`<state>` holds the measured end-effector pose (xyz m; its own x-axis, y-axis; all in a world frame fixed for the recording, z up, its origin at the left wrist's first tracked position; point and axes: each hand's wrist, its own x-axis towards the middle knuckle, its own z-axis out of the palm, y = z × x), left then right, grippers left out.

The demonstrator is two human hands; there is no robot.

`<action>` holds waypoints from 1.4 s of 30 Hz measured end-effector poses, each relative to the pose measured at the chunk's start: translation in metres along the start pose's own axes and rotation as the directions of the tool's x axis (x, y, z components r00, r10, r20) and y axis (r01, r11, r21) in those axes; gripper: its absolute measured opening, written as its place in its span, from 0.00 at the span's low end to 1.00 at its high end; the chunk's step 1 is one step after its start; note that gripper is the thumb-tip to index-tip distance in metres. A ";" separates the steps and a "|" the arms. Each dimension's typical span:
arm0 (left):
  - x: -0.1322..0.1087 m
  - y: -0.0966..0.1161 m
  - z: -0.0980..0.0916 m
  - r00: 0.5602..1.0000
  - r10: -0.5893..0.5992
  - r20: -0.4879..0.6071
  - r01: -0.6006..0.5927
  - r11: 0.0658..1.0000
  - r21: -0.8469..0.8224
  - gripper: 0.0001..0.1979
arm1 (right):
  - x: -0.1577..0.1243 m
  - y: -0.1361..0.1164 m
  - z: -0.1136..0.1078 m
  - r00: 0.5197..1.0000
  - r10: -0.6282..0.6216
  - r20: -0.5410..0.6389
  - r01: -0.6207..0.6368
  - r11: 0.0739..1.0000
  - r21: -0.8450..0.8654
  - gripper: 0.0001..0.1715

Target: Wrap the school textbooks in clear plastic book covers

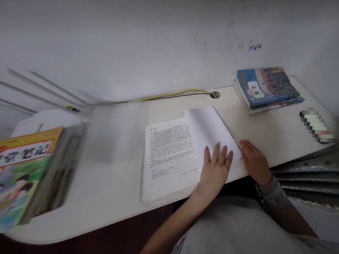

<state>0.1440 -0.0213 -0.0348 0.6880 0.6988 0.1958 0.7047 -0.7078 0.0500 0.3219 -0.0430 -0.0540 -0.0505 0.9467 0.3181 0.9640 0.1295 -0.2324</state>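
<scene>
An open book [168, 153] lies on the white desk in the head view, its left page covered in printed text. Its right-hand page [205, 125] is blank white and slants over part of the printed one. My left hand [216, 167] rests on the blank page with its fingers spread. Beside the book's right edge is my right hand [253, 161], fingers stretched out and lying together, the tips at the page's edge. Whether those fingertips touch the paper I cannot tell. A grey band circles my right wrist.
On the left stands a stack of books [22, 172] with a colourful cover, blurred. Several books with a blue cover [268, 86] are piled at the back right, near a blurred-out phone [318, 127]. A yellow cable [171, 93] runs along the wall into a desk hole [215, 95].
</scene>
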 end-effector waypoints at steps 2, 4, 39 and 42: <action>0.000 0.000 0.000 1.000 0.011 0.008 -0.011 1.000 -0.002 0.23 | -0.001 -0.002 -0.002 1.000 -0.008 0.009 0.007 1.000 0.014 0.25; 0.000 0.000 0.000 1.000 0.019 0.014 -0.019 1.000 -0.009 0.23 | -0.002 -0.002 -0.003 0.999 -0.028 0.031 0.027 1.000 0.013 0.26; 0.137 -0.094 -0.001 0.960 -0.175 0.220 0.175 0.984 0.018 0.30 | 0.062 -0.036 -0.035 0.883 0.029 0.468 0.190 0.890 -0.415 0.27; 0.134 -0.091 0.015 0.937 -0.165 0.307 0.169 0.985 0.014 0.33 | 0.085 -0.039 -0.031 0.873 0.017 0.488 0.214 0.884 -0.416 0.27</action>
<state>0.1751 0.1386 -0.0277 0.5817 0.8036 -0.1259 0.8132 -0.5779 0.0689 0.2879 0.0228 0.0108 -0.1546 0.9724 -0.1745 0.9498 0.1950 0.2448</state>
